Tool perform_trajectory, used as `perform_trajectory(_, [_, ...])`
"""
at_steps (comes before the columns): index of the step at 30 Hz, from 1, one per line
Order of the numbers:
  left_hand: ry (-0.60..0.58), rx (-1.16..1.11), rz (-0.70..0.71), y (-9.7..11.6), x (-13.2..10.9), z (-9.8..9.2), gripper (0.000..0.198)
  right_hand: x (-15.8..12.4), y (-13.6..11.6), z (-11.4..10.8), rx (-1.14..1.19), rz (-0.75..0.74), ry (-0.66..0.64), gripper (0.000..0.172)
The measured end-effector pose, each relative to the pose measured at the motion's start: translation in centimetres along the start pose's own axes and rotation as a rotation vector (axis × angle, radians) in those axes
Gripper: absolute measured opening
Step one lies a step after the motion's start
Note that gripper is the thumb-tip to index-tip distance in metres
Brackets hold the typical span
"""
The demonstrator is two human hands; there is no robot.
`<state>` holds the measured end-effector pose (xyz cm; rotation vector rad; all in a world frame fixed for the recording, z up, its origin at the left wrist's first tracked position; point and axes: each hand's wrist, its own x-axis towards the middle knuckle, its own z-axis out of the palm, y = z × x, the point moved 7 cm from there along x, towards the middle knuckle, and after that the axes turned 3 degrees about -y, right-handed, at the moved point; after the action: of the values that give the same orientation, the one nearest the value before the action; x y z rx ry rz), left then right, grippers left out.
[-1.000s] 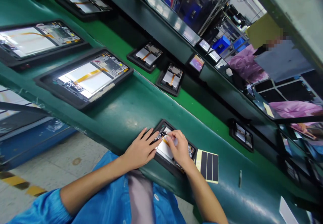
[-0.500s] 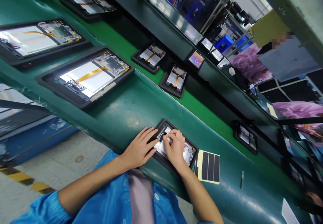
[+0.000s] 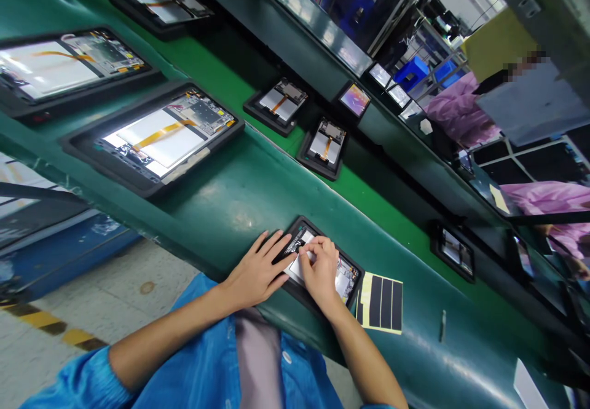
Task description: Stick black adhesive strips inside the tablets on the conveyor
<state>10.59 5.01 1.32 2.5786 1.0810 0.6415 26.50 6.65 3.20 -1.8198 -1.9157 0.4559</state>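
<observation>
An opened tablet [image 3: 343,283] with its white battery and circuit board showing lies in a black tray [image 3: 359,269] on the green bench in front of me. My left hand [image 3: 259,272] rests with fingers spread across the tray's left end, fingertips touching the tablet. Thumb and forefinger of my right hand [image 3: 321,269] are pinched together over the battery's upper part. A small dark patch shows beside those fingertips; whether they hold it is hidden. To the right of the tray lies a yellow backing sheet [image 3: 366,298] with several black adhesive strips [image 3: 386,303].
Two opened tablets in trays, a nearer one [image 3: 157,138] and a farther one [image 3: 55,71], lie left on the bench. More tablets [image 3: 279,104] sit on the green conveyor [image 3: 369,203] beyond. A slim tool [image 3: 443,326] lies right. People in pink sleeves [image 3: 456,111] are across.
My left hand has shifted slightly to the right, with its fingers a little more spread. My right hand keeps its pinch at nearly the same spot. Tablets on the conveyor have moved slightly right.
</observation>
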Motion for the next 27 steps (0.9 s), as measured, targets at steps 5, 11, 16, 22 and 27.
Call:
perform_trajectory(5, [-0.050,0.022,-0.041,0.0,0.3,0.5,0.058,-0.1,-0.1,0.0,-0.042,-0.040,0.011,0.016])
perform_trajectory(11, [-0.052,0.047,-0.047,0.1,0.5,0.4,0.052,-1.3,0.0,-3.3,-0.046,-0.132,0.144,0.014])
perform_trajectory(16, [-0.072,0.082,-0.083,0.4,0.9,0.1,0.053,-4.9,0.0,-4.9,-0.069,-0.236,0.098,0.012])
perform_trajectory(22, [-0.017,0.089,-0.039,0.9,3.4,-1.7,0.043,-9.1,-0.1,-4.4,-0.078,-0.304,0.019,0.023])
perform_trajectory(27, [-0.081,0.096,0.000,-0.9,11.2,-2.1,0.036,-10.6,0.2,-3.2,-0.180,-0.335,-0.011,0.025])
